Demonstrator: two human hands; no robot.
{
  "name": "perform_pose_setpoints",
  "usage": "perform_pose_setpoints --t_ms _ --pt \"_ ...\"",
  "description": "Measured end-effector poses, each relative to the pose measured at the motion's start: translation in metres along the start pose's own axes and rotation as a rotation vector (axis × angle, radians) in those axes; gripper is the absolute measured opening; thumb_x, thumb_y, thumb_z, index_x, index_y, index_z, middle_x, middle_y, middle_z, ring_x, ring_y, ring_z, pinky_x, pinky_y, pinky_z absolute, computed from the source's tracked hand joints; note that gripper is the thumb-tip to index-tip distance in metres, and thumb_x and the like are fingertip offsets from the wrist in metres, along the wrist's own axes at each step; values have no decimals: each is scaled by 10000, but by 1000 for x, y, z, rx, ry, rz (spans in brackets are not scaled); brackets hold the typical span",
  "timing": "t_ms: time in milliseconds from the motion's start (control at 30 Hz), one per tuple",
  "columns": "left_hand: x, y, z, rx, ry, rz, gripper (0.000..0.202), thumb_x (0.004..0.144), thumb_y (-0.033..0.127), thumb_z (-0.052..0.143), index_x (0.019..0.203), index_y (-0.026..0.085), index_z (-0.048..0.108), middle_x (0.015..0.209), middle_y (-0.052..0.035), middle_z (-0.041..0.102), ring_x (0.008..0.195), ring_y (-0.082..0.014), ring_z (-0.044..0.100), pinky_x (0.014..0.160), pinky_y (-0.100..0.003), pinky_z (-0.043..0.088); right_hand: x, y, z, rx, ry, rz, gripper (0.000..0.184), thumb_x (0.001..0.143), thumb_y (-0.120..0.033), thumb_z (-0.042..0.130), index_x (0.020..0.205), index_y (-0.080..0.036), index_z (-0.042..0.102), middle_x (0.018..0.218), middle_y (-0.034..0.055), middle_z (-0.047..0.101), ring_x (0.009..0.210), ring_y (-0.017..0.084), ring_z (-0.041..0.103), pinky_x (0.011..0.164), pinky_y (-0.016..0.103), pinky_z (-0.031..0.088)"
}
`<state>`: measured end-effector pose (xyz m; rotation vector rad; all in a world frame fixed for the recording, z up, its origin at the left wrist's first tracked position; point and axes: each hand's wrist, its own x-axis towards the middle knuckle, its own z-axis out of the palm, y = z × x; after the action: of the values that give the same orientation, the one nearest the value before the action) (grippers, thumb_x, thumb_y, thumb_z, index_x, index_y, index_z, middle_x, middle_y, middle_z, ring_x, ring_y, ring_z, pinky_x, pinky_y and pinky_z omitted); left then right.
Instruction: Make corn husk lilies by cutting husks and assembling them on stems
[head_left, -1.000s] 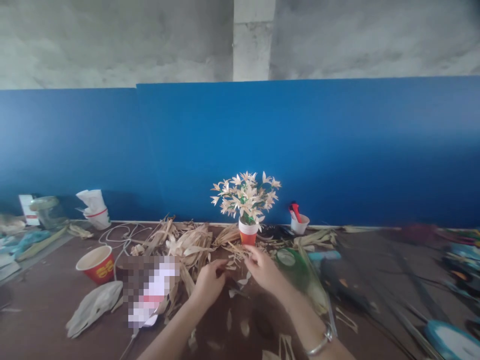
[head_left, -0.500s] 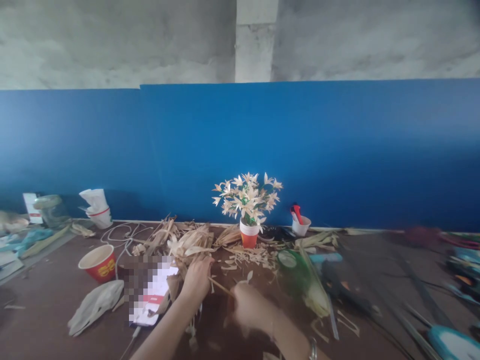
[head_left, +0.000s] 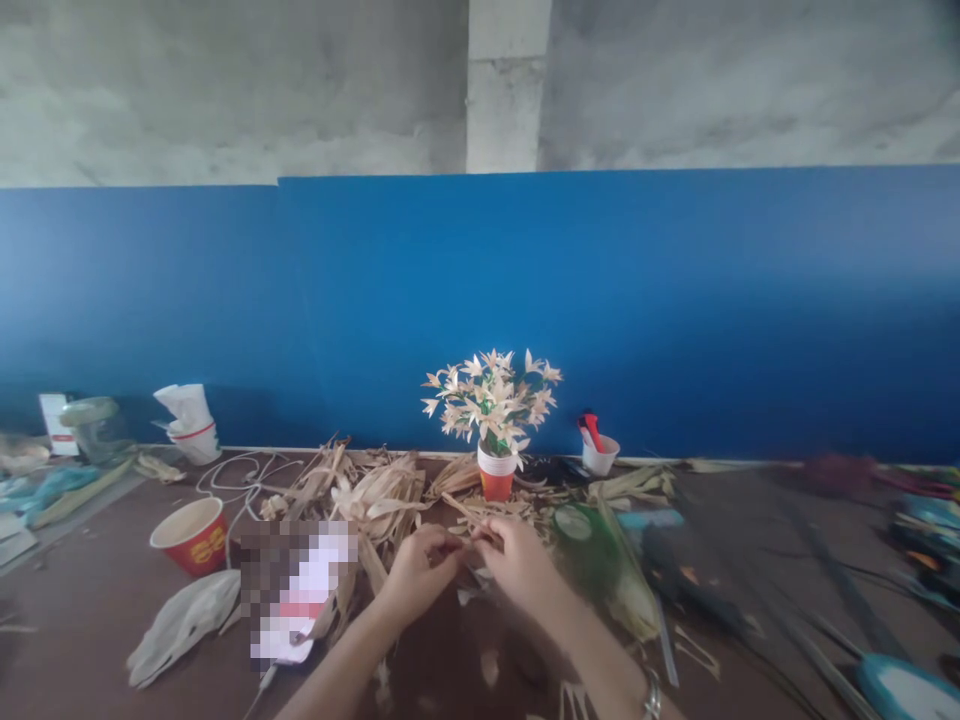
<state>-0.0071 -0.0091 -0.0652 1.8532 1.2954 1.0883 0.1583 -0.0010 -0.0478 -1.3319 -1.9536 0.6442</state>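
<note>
Right hand [head_left: 521,562] pinches a thin stick [head_left: 459,508], likely for fine control; left hand [head_left: 418,573] curls close beside; its grip state cannot be told.

No word, number or brand name can be read with certainty. A red paper bowl [head_left: 193,549] carries bold yellow characters on its outer side, too blurred to make out. To the right of the bowl and nearer the viewer, a phone-like screen [head_left: 304,590] shows a red band, its contents masked by pixelation. Behind the bowl, a white cup [head_left: 196,443] bears a red stripe. Behind the bowl and farther left, a white card [head_left: 58,422] has a small illegible red strip.
</note>
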Motion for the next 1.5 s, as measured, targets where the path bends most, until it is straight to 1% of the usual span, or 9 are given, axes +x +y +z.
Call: perform_pose_setpoints --t_ms 233,367,467,667,867,1100,1200,1300,1500 --pt "3 -11 7 -229 73 -154 270 745 371 567 669 141 687 595 -27 625 590 -156 542 549 -236 391 0 1 -5 324 -135 140 447 864 -409 439 1228 -168 535 691 14 631 640 161 578 635 270 446" --pt "4 -15 11 -432 113 -230 297 718 418 583 682 136 668 588 -7 597 561 -134 517 541 -226 374 1 20 10 627 -389 321 523 821 -323 495 1333 -227 448 554 -51 556 407 79 408 456 199 339" --pt "2 -12 14 -481 170 -251 266 687 402 605 629 144 628 564 13 550 545 -120 482 528 -216 358 2 27 22 698 -371 304 539 799 -244 470 1338 -243 464 520 -51 553 383 79 404 444 197 358" --pt "-1 -3 17 -485 295 -361 312 643 429 600 501 173 492 471 55 400 459 -83 342 444 -198 253 -7 4 22 201 -119 -75 568 742 -60 384 1251 -225 575 1040 65 694 1001 200 620 900 330 462" --pt "2 -3 19 -416 271 -369 356 645 494 563 500 181 478 478 50 410 464 -91 363 462 -210 279 -16 -3 29 -445 -105 -72 704 736 -13 396 1378 -302 400 1063 78 673 838 201 671 715 274 508" --pt "10 -11 0 -194 23 -262 214 619 305 595 460 163 586 423 36 462 455 -108 377 472 -234 265 2 6 -1 -184 81 110 465 833 -115 394 1257 -228 547 1040 83 684 848 176 648 737 257 476" --pt "12 -11 -1 -109 -34 -188 139 578 233 632 450 179 613 466 20 537 520 -134 437 536 -246 316 -5 -12 -12 172 -201 60 256 794 -293 537 967 -166 678 777 29 691 672 152 615 595 218 458" --pt "11 -11 5 10 -39 -128 47 567 207 659 522 197 669 572 -12 624 616 -178 519 614 -265 367 -26 -35 -2 74 -606 -22 116 683 -284 645 704 -190 710 580 -13 648 510 118 545 481 198 373" --pt "7 -18 -1 118 66 -36 226 681 200 587 864 196 719 771 -52 698 720 -205 604 708 -297 438 -53 -49 43 -486 -602 -242 221 674 -270 597 780 -140 742 748 151 727 677 248 656 587 286 440"
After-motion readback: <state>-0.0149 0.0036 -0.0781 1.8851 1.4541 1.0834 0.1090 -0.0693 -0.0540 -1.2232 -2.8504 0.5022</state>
